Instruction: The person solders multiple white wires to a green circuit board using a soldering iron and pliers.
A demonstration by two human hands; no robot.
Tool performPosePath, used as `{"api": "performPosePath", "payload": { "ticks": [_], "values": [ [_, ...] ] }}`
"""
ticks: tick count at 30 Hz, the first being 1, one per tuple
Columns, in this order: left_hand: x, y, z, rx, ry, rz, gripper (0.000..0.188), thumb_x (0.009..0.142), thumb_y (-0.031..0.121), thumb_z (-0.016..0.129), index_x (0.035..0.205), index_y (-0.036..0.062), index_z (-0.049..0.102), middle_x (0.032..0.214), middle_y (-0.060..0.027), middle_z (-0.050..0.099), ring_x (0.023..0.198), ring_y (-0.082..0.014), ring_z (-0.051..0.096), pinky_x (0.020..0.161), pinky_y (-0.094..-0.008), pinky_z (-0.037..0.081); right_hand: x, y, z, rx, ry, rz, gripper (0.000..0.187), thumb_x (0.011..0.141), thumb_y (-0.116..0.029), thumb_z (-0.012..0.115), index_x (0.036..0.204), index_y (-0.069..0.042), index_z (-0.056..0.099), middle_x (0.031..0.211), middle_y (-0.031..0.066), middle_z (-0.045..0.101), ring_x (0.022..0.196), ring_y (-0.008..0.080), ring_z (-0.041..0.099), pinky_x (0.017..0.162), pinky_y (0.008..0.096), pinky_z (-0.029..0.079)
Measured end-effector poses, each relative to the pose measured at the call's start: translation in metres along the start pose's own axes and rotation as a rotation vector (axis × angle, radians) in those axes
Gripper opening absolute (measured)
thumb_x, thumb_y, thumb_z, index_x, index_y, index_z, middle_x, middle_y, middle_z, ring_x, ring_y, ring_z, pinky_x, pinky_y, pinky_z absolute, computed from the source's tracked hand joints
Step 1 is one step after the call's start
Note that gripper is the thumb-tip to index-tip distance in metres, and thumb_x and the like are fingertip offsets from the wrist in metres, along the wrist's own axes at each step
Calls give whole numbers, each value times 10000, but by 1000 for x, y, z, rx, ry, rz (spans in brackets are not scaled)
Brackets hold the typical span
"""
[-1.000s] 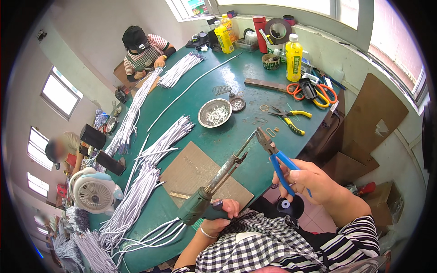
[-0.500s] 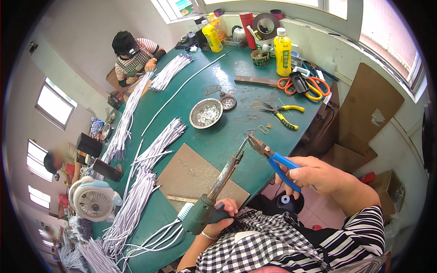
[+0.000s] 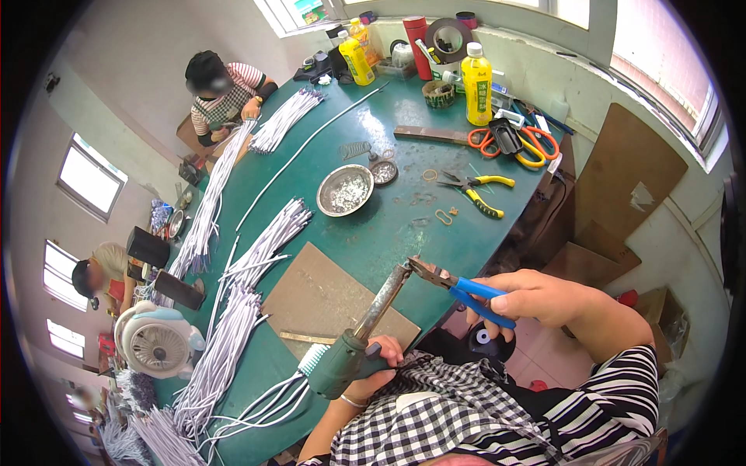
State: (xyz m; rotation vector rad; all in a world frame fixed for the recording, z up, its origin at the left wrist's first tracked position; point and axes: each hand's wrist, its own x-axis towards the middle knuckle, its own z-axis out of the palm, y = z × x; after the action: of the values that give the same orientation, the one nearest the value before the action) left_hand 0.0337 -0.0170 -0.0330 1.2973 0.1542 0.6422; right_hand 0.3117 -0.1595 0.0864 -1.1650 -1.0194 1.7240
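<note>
My left hand (image 3: 381, 363) is wrapped around the grip of a green pistol-shaped soldering iron (image 3: 334, 374), whose metal barrel points up and to the right. In my right hand (image 3: 536, 299) is a pair of blue-handled pliers (image 3: 482, 290). The jaws of the pliers meet the open end of the barrel. Whether they grip a small part there is too small to tell. Under the barrel lies a brown board (image 3: 311, 283), with a thin flat strip (image 3: 307, 339) on it. White cables (image 3: 272, 423) with a comb-like row of ends lie close to the iron's green body.
A metal bowl (image 3: 321, 193) of silvery bits stands mid-table. Bundles of white cables (image 3: 225, 330) lie at the left beside a fan (image 3: 155, 346). Yellow-handled pliers (image 3: 488, 203), scissors (image 3: 486, 144) and a yellow bottle (image 3: 476, 85) are toward the right. A co-worker (image 3: 225, 93) sits across the table.
The pliers have moved down and left and turned flatter, bringing their jaws to the barrel's end. A thin rod that stuck out of the barrel before no longer shows there.
</note>
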Motion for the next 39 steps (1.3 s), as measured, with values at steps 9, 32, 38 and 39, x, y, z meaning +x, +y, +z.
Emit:
{"api": "performPosePath", "payload": {
  "ticks": [9,32,38,39],
  "values": [
    [1,-4,0,-186,13,40,333,672,71,680,992,91,591,746,-44,538,760,-215,524,744,-394,394,-35,-10,-13,-9,174,-66,575,857,-274,601,1344,-9,449,1093,111,562,924,206,570,749,314,487],
    [2,1,-3,-423,-78,-134,339,697,166,696,988,29,590,653,-29,540,621,-187,522,652,-356,392,-17,-95,-19,-1781,346,-366,504,659,-220,697,1147,-104,652,982,83,596,967,253,563,840,360,442],
    [4,0,-2,-346,-69,-124,360,685,151,698,1005,34,583,660,-42,537,637,-198,523,658,-364,397,-16,-93,-21,-1806,369,-334,497,660,-215,699,1146,-119,656,969,76,601,957,244,577,838,356,453],
    [3,1,-1,-232,-57,-98,369,680,147,696,1012,36,580,663,-46,536,642,-202,524,662,-368,400,-15,-94,-24,-1805,370,-332,497,660,-215,699,1146,-119,656,969,76,601,957,244,577,838,356,453]
  ]
}}
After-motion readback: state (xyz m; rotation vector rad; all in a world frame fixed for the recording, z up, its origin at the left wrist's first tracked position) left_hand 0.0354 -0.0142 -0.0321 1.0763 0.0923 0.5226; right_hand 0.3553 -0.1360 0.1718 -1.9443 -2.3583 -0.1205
